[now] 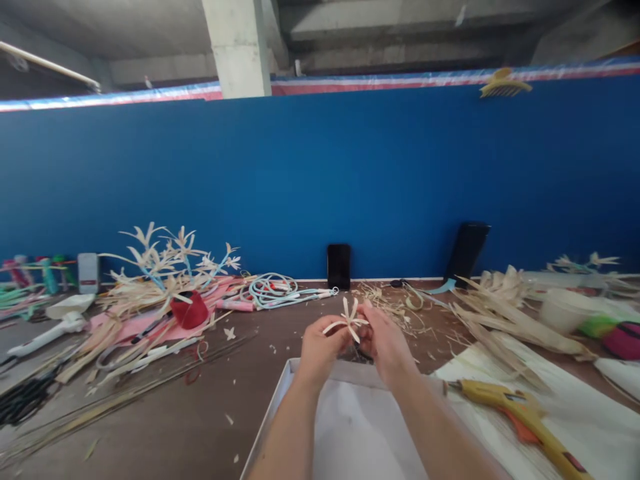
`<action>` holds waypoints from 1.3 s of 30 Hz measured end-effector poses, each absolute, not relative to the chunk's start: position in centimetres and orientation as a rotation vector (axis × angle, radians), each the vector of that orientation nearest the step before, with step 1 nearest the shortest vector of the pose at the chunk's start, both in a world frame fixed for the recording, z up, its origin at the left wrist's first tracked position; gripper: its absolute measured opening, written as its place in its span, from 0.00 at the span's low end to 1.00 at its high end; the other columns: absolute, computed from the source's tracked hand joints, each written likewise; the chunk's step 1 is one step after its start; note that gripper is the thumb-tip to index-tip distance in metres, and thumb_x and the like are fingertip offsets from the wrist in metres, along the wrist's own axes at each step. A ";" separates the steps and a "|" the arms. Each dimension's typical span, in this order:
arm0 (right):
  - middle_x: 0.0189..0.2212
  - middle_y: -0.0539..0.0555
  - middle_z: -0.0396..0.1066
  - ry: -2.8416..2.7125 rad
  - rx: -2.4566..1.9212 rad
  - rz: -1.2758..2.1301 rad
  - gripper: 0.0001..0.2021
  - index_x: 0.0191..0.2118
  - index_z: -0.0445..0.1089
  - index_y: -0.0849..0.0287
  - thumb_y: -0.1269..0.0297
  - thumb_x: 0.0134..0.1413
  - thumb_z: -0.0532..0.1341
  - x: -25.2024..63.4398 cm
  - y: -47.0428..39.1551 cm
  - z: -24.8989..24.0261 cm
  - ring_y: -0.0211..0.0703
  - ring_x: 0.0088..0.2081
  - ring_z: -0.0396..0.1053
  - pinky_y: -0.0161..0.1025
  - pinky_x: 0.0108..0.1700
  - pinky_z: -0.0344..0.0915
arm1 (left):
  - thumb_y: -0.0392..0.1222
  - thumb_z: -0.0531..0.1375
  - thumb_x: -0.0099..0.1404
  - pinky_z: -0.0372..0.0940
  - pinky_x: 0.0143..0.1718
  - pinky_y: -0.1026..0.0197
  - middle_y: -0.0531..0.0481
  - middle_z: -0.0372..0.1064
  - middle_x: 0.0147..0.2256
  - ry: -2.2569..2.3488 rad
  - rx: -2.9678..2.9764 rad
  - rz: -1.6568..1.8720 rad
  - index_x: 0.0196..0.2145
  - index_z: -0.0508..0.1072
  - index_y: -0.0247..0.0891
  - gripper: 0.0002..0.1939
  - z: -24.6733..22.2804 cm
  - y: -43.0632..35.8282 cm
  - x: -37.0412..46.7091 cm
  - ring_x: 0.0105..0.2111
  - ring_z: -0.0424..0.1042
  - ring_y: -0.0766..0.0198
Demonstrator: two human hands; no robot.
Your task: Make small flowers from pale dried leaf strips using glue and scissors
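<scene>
I see a smooth blue panel (300, 173) standing behind the brown counter (190, 413). On it lies a broad, pale sheet (600, 417), beside a shallow white box (350, 433) with straight walls. A yellow plastic glue gun (515, 403) rests on the sheet. My left hand (323, 347) and right hand (384, 337) meet over the box's far edge: the left fingers pinch a star-shaped flower (352, 322) of narrow, curving strips; the right fingers bend beside it, their grip I cannot tell.
</scene>
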State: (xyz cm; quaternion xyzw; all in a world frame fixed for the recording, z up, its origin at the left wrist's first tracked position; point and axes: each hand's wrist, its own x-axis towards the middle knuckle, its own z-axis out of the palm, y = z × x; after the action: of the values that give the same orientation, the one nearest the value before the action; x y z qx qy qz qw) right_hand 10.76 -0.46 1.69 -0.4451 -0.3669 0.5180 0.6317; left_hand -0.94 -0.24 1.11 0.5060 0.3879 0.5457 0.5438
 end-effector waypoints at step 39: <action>0.16 0.47 0.59 -1.047 -1.131 1.159 0.16 0.25 0.72 0.61 0.51 0.40 0.64 12.6 -1.8 1.8 0.32 0.19 0.51 0.31 0.20 0.45 | 0.45 0.59 0.57 0.61 0.34 0.64 0.49 0.73 0.31 1.098 1.793 1.518 0.32 0.77 0.42 0.09 0.8 -0.9 -0.7 0.32 0.69 0.63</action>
State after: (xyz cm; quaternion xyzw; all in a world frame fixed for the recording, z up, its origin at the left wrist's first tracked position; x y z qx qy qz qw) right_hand 12.56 -1.80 1.76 -0.4819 -0.4461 0.4937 0.5701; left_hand -0.74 -0.85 0.79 0.6656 0.4076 0.5635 0.2708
